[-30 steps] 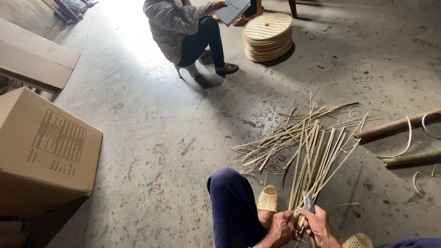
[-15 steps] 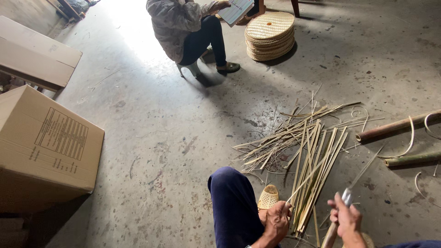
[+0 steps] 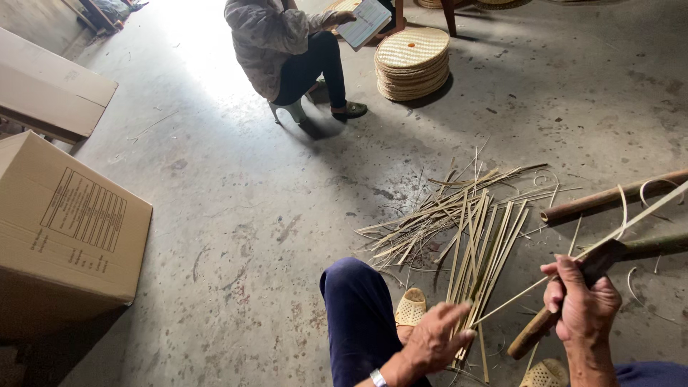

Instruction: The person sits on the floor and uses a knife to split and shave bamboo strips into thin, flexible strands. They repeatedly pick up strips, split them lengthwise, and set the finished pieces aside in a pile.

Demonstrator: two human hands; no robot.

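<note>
Since 0.5 s ago, raised higher lower right: right hand (image 3: 582, 304) gripping one knife (image 3: 566, 297) against one bamboo strip (image 3: 631, 221); left hand (image 3: 433, 337) spread wide, empty, lower centre.

Two cardboard boxes (image 3: 68, 236) are standing at left, and one stack of woven discs (image 3: 412, 64) is sitting beyond. Two bamboo poles (image 3: 609, 203) are lying at right.

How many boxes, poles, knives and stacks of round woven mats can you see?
Cardboard boxes: 2
Bamboo poles: 2
Knife, in the right hand: 1
Stack of round woven mats: 1 whole one
Total: 6
</note>
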